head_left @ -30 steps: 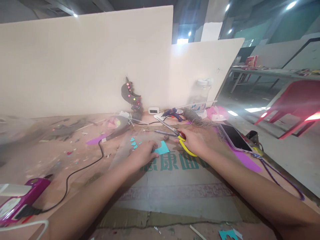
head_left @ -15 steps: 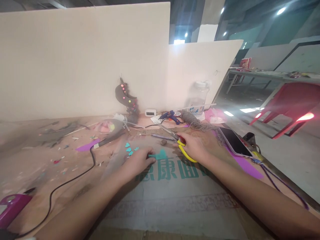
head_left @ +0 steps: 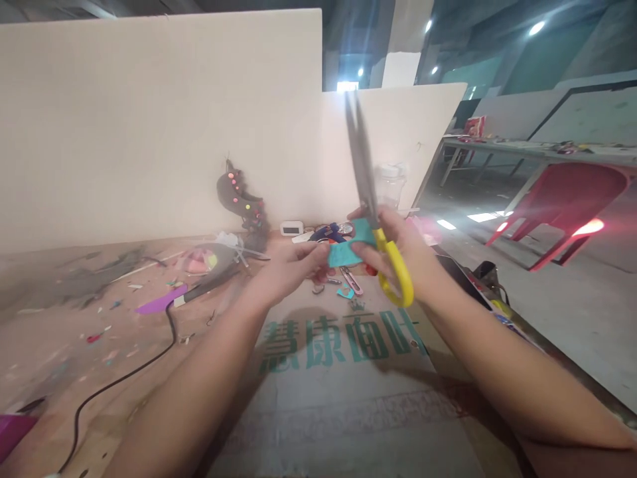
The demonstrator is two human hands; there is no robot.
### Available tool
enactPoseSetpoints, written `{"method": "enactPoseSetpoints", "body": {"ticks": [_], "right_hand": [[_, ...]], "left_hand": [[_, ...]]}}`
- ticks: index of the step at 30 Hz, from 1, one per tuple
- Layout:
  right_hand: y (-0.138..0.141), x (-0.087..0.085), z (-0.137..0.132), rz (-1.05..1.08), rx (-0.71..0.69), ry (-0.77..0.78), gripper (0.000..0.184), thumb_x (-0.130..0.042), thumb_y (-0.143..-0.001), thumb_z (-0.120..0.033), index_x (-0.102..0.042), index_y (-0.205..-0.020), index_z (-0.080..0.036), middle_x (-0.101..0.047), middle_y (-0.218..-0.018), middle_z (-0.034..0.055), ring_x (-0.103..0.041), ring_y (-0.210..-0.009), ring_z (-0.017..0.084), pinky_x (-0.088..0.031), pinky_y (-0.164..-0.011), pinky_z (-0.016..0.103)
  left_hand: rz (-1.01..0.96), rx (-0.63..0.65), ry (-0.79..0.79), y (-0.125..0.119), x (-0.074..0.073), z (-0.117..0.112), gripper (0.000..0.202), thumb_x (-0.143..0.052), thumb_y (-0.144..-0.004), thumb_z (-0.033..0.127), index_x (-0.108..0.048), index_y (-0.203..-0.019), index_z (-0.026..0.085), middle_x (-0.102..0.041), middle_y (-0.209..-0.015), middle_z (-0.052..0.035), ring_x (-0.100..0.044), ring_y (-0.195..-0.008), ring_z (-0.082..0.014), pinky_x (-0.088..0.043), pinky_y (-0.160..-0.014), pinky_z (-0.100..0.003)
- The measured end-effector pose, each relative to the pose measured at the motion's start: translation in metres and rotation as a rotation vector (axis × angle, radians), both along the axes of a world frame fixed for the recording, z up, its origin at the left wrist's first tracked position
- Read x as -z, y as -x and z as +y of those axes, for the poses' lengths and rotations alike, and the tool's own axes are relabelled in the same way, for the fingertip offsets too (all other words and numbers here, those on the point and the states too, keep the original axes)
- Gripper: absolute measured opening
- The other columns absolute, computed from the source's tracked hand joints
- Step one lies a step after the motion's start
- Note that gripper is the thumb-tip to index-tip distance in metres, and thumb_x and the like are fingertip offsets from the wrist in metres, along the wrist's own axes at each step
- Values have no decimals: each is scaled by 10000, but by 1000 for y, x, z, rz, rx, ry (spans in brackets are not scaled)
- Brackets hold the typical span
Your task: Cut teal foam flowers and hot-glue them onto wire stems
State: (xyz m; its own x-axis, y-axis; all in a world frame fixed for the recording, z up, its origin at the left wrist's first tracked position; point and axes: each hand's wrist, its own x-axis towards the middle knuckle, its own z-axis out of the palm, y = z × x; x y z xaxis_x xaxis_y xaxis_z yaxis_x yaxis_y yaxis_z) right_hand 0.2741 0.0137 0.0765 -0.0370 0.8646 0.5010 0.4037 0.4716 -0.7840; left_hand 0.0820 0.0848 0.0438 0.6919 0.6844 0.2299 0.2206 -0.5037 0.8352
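Observation:
My right hand [head_left: 405, 255] is closed round the yellow handles of a pair of scissors [head_left: 368, 189], whose long grey blades point straight up. My left hand [head_left: 286, 269] pinches a small teal paper piece [head_left: 348, 251] and holds it up against the scissors, above the table. Both hands hover over a flattened cardboard sheet [head_left: 343, 372] with green printed characters. A teal scrap [head_left: 347, 293] lies on the cardboard below the hands.
A dark crescent ornament with coloured dots [head_left: 237, 199] leans on the white partition [head_left: 159, 119]. A black cable [head_left: 124, 378], purple paper [head_left: 159, 302], a glue gun [head_left: 328, 232], a clear jar [head_left: 391, 186] and a phone [head_left: 458, 272] lie around. A red chair [head_left: 572, 199] stands right.
Both hands rose off the table: the right lifted the scissors until the blades point up, and the left picked up the teal paper and brought it to them.

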Motion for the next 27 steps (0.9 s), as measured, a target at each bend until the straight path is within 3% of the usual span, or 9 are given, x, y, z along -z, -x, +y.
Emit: {"method": "enactPoseSetpoints", "body": {"ticks": [2, 4, 7, 9, 13, 16, 20, 23, 27], "right_hand": [[-12, -2, -3, 12, 56, 6, 330, -639, -853, -231, -523, -1161, -261, -520, -766, -48, -482, -501, 88, -417, -484, 231], [-21, -4, -6, 29, 80, 16, 341, -642, -862, -281, -518, -1179, -284, -532, -799, -39, -492, -501, 96, -426, -485, 246], [-23, -4, -7, 23, 91, 5, 334, -632, -876, -350, -515, -1181, -285, -539, -800, -31, -528, -554, 120, -458, -531, 265], [-18, -2, -7, 7, 100, -16, 317, -624, -882, -350, -514, -1169, -273, -534, -786, -33, -532, -573, 122, -462, -545, 261], [-13, 11, -6, 5, 76, -34, 294, -654, -847, -246, -514, -1106, -238, -507, -726, -54, -503, -567, 109, -448, -527, 232], [-20, 29, -7, 41, 53, 2, 252, -654, -830, -205, -489, -1018, -228, -466, -692, -73, -467, -530, 94, -428, -491, 220], [-35, 50, -17, 118, 109, 80, 299, -706, -785, -229, -449, -938, -224, -456, -694, -82, -462, -532, 84, -416, -471, 212], [-42, 62, -25, 201, 173, 125, 352, -755, -736, -260, -449, -905, -219, -436, -665, -95, -448, -512, 76, -407, -461, 211], [-46, 75, -31, 234, 226, 143, 352, -744, -740, -297, -453, -923, -221, -420, -645, -102, -456, -477, 75, -379, -436, 209]], "left_hand": [[187, 81, -219, -10, 28, 5, 277, -473, -987, 360, -705, -1035, 218, -742, -960, -33, -683, -879, -193, -538, -816, -303], [373, 106, -550, -21, 58, 6, 269, -532, -951, 222, -666, -1184, 232, -703, -1189, -66, -651, -1065, -221, -516, -952, -347], [428, 113, -613, -36, 91, 5, 260, -492, -948, 121, -665, -1136, 173, -673, -1195, -123, -600, -1161, -249, -461, -1057, -415], [436, 95, -612, -38, 102, 7, 229, -467, -960, 127, -671, -1061, 150, -671, -1127, -138, -612, -1119, -264, -473, -1037, -439], [402, 36, -560, -30, 102, 2, 265, -418, -961, 98, -661, -1064, 122, -657, -1112, -154, -636, -1085, -260, -487, -1006, -424], [341, 57, -487, -27, 90, -31, 284, -405, -979, 131, -650, -1124, 152, -683, -1128, -111, -657, -1060, -221, -518, -950, -358], [232, 435, -224, -37, 70, -99, 261, -479, -965, 177, -689, -1117, 201, -738, -1118, -39, -680, -1021, -181, -523, -911, -288], [290, 609, -365, -48, 65, -135, 364, -442, -954, 96, -682, -1208, 196, -701, -1164, -75, -647, -1080, -200, -486, -963, -306], [370, 824, -548, -51, 68, -145, 376, -528, -921, 110, -682, -1254, 196, -671, -1034, -85, -643, -968, -198, -487, -892, -271]]}}
